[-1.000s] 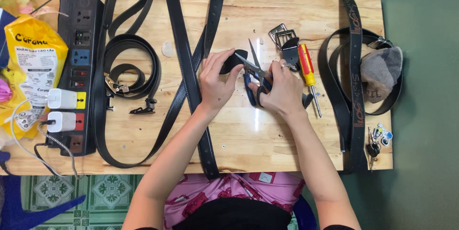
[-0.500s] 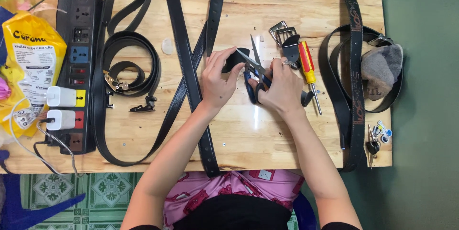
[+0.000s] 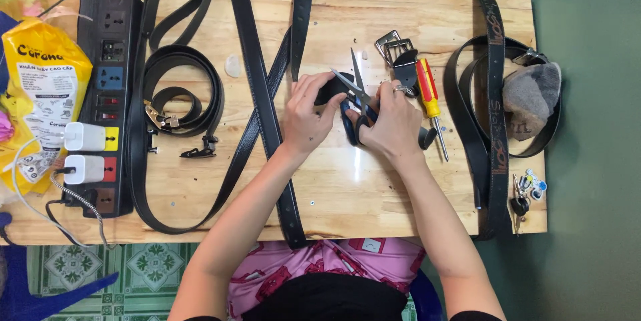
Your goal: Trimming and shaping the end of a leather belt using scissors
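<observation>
The scissors (image 3: 356,97), blue-handled with slim silver blades parted and pointing away from the person, sit just left of the red-and-yellow screwdriver (image 3: 429,97). The right hand (image 3: 390,124) is closed around their handles. The left hand (image 3: 306,117) pinches a black belt end (image 3: 330,87) at the blades. A metal buckle (image 3: 390,46) lies just above the screwdriver on the wooden table (image 3: 374,187).

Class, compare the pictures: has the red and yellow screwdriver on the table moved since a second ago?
No. The screwdriver lies where it did, just right of the metal buckle and left of the coiled belt on the wooden table.
</observation>
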